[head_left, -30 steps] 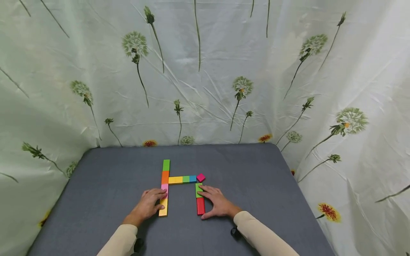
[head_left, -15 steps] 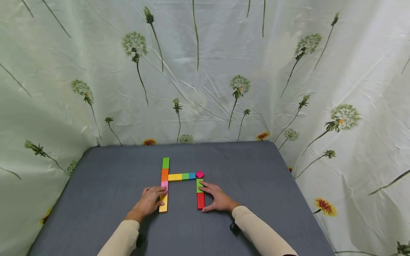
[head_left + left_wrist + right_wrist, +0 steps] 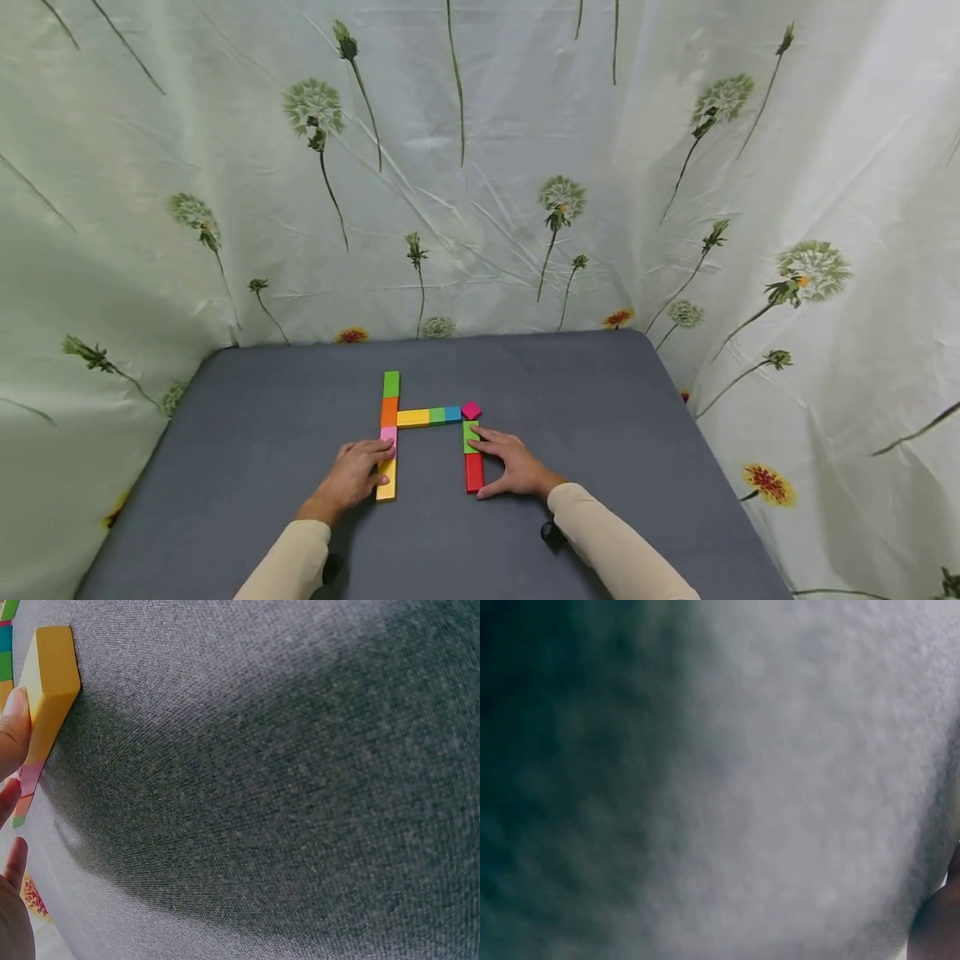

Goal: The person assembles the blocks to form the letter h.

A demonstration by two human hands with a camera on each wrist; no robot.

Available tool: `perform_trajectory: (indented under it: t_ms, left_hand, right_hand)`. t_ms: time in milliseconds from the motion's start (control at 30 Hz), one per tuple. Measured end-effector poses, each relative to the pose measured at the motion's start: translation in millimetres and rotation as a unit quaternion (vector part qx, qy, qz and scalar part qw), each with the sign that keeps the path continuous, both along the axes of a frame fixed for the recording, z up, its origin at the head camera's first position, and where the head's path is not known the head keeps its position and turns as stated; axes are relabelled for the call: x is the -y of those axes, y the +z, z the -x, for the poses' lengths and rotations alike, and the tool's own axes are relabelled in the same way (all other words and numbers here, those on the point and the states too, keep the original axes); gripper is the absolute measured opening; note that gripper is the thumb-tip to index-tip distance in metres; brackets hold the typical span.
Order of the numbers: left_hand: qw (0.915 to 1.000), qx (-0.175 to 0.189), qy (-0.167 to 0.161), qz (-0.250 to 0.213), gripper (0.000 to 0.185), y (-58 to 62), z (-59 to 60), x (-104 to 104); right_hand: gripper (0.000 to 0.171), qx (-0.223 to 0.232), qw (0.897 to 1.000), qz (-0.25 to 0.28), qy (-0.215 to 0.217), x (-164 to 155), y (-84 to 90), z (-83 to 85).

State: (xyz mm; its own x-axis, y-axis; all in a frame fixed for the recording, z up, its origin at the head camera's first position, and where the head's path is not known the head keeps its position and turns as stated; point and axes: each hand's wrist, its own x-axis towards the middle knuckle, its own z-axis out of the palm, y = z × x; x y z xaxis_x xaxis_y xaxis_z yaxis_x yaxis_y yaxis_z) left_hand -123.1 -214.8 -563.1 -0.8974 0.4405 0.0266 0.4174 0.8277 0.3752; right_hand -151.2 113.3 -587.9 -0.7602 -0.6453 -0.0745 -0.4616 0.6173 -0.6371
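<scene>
Carefully now: the left hand (image 3: 352,477) rests flat with straight fingers against the long left column of blocks (image 3: 387,435), while the right hand (image 3: 516,468) presses straight fingers on the green and red blocks (image 3: 472,457) on the grey table (image 3: 600,433). Nudging gently should keep both columns parallel under the crossbar (image 3: 429,416) and magenta block (image 3: 471,409).

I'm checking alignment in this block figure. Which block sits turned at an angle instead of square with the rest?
The magenta block, at the right end of the crossbar, above the green block. It is rotated like a diamond; every other block lies straight along its row or column.
</scene>
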Motion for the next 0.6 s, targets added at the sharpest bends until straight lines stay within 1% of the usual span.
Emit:
perform_trajectory:
  t_ms: [133, 233, 400, 500, 600]
  left_hand:
    - [1.0, 0.003, -0.002, -0.002, 0.051, -1.7, -1.4, -3.9]
    - [1.0, 0.004, -0.001, -0.008, 0.051, -0.5, -3.6, -2.9]
    - [0.9999, -0.012, -0.001, 0.0, 0.05, -0.4, -4.4, 1.0]
    - [0.9999, -0.014, -0.002, 0.004, 0.05, 1.0, -5.1, 2.8]
    - [0.9998, -0.015, -0.008, 0.006, 0.048, 3.4, -7.1, 3.8]
  right_hand:
    - [0.088, 0.011, 1.0, -0.011, -0.003, -4.6, 1.6, -2.7]
    - [0.087, 0.01, 1.0, -0.013, -0.002, -3.7, 1.8, -3.5]
    - [0.087, 0.01, 1.0, -0.009, -0.006, 0.2, 4.5, -3.3]
    - [0.09, 0.016, 1.0, 0.007, -0.002, 1.8, 5.0, -3.9]
    - [0.09, 0.024, 0.999, 0.039, -0.004, 1.0, 6.2, -5.2]
